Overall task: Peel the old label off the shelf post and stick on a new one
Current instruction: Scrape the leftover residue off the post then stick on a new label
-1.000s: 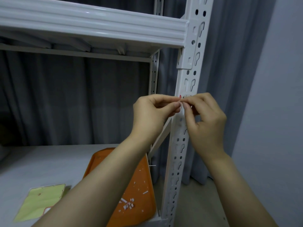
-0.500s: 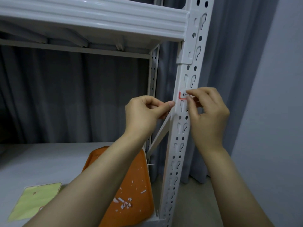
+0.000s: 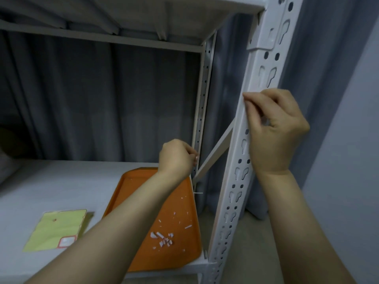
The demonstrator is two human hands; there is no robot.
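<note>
The right hand (image 3: pixel 274 130) lies on the front of the white shelf post (image 3: pixel 235 181), its fingers curled and the fingertips (image 3: pixel 247 99) pressed on the post's left edge. The old label must be under them, because it is not seen, and I cannot tell if they pinch it. The left hand (image 3: pixel 176 156) is held above the orange tray (image 3: pixel 184 212) with fingers curled together; if a scrap is between them, it is too small to see. White paper scraps (image 3: pixel 164 238) lie in the tray, which stands on the pale grey shelf board (image 3: pixel 51 181). Beside it lies a yellow-green sheet (image 3: pixel 55 228) with one red-bordered label (image 3: pixel 66 241). A grey curtain (image 3: pixel 102 99) hangs behind the shelf; a bluish wall (image 3: pixel 348 140) is at the right.
</note>
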